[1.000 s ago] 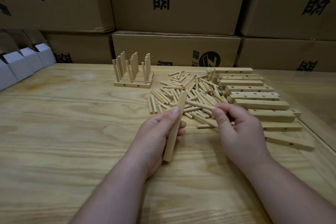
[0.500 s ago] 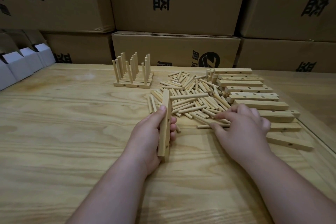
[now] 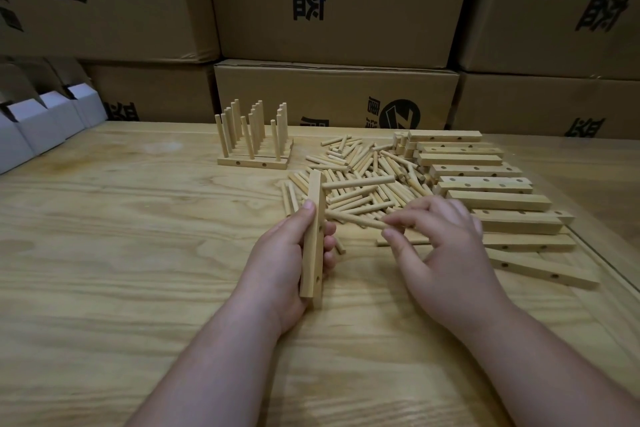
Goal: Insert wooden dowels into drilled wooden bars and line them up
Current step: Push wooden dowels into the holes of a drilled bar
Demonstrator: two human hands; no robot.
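Observation:
My left hand (image 3: 282, 262) grips a drilled wooden bar (image 3: 314, 236) that stands on end on the table, its holes facing right. One dowel (image 3: 360, 181) sticks out sideways from the bar's top hole. Just to the right, my right hand (image 3: 446, 253) pinches a loose dowel (image 3: 356, 221) between index finger and thumb at the near edge of the dowel pile (image 3: 367, 166). A row of empty drilled bars (image 3: 485, 180) lies right of the pile. Finished bars with upright dowels (image 3: 252, 142) stand lined up at the back.
The wooden table (image 3: 138, 253) has a raised edge (image 3: 609, 274) along its right side. Large cardboard boxes (image 3: 336, 97) are stacked behind the table. Small white boxes (image 3: 38, 125) sit at the far left.
My right hand pushed a dowel into the bar's top hole, dropped onto the pile, and now lifts another dowel. My left hand turned the bar more upright.

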